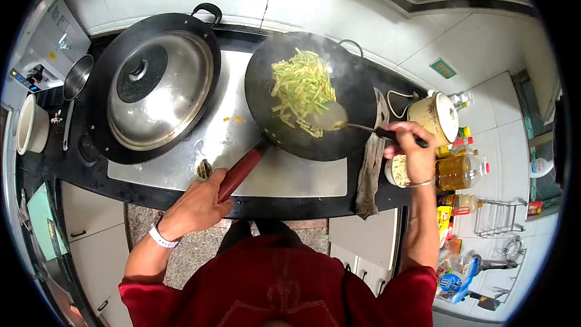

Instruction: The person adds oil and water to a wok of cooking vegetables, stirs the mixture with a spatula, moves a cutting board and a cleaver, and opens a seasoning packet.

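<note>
Left hand (196, 206) clamped on the wok handle (241, 173), prolly to steady it, right hand (411, 147) gripping a ladle (330, 117), I think (steamy).

Head cam, wide-angle, looks fwd & down fr. above, close over stove (296, 183) & hands (196, 204).

Bright, edges bowed; steam (342, 60) perhaps softens the wok (356, 98).

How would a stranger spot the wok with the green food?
Find the steel stove top, then the wok over its right half. Unlike the lidded wok beside it, this one is open, shows pale green strips, and has its red handle in the left hand.
</note>
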### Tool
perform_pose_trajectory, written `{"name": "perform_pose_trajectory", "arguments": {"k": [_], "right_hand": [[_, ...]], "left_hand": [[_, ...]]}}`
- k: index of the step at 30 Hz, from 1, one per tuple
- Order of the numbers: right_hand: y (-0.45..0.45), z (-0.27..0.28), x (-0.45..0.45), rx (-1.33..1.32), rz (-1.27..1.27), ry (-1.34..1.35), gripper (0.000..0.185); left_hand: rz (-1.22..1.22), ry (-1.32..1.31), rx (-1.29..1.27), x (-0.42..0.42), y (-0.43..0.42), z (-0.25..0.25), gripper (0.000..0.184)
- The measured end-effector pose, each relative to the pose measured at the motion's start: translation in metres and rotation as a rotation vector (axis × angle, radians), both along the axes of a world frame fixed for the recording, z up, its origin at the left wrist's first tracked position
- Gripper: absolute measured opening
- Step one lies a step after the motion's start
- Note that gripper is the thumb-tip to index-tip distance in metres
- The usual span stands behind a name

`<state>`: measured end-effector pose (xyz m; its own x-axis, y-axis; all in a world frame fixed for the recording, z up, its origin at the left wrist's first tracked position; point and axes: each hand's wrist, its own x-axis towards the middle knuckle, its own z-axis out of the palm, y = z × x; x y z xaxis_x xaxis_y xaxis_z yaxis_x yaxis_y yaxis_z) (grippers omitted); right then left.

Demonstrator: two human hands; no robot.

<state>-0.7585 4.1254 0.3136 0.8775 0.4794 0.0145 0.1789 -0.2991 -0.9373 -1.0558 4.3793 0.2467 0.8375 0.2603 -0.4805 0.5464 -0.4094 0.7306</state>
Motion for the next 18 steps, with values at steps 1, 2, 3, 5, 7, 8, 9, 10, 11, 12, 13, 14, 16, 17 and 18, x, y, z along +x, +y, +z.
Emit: {"name": "perform_pose_trajectory", "arguments": {"k": [1, 2, 3, 5, 7, 8, 9, 10, 11, 12, 13, 14, 16, 17, 18], "right_hand": [[-0.005, 0.016, 0.005, -0.071, 0.014, -0.041, 0.016], [-0.007, 0.026, 0.012, -0.141, 0.032, -0.083, 0.016], [-0.005, 0.030, 0.021, -0.163, 0.022, -0.093, 0.015], [0.005, 0.028, 0.048, -0.186, 0.001, -0.115, 0.015], [0.029, 0.015, 0.071, -0.120, 0.040, -0.165, 0.012], [0.045, 0.011, 0.080, -0.083, 0.072, -0.164, 0.012], [0.062, 0.012, 0.084, -0.058, 0.152, -0.168, 0.011], [0.079, 0.013, 0.084, -0.033, 0.230, -0.172, 0.010], [0.092, 0.013, 0.085, -0.061, 0.378, -0.175, 0.011], [0.104, 0.016, 0.075, -0.166, 0.531, -0.284, 0.013], [0.113, 0.014, 0.069, -0.189, 0.779, -0.534, 0.015], [0.121, 0.012, 0.052, -0.198, 0.921, -0.648, 0.017], [0.120, 0.020, 0.021, -0.386, 1.128, -0.750, 0.012], [0.115, 0.033, 0.010, -0.406, 1.138, -0.741, 0.011], [0.110, 0.045, 0.002, -0.429, 1.149, -0.727, 0.010]], "left_hand": [[0.006, 0.005, -0.003, -0.001, 0.001, -0.002, 0.041], [0.008, -0.012, -0.008, -0.001, 0.002, -0.002, 0.041], [0.010, -0.025, -0.015, -0.001, 0.002, -0.003, 0.041], [0.002, -0.047, -0.018, -0.002, 0.003, -0.005, 0.042], [-0.009, -0.065, -0.011, -0.004, 0.003, -0.008, 0.043], [-0.006, -0.059, -0.005, -0.004, 0.003, -0.007, 0.043], [-0.005, -0.053, 0.002, -0.003, 0.003, -0.006, 0.044], [-0.005, -0.047, 0.009, -0.003, 0.002, -0.004, 0.044], [-0.004, -0.033, 0.011, -0.003, 0.003, -0.003, 0.044], [-0.004, -0.022, 0.013, -0.002, 0.003, -0.001, 0.044], [-0.003, -0.014, 0.011, -0.002, 0.002, -0.001, 0.044], [0.001, -0.030, 0.004, -0.002, 0.001, -0.002, 0.045], [0.006, -0.060, -0.002, -0.004, 0.003, -0.007, 0.045], [-0.003, -0.064, 0.003, -0.005, 0.004, -0.007, 0.045], [-0.013, -0.065, 0.004, -0.005, 0.006, -0.007, 0.045]]}}
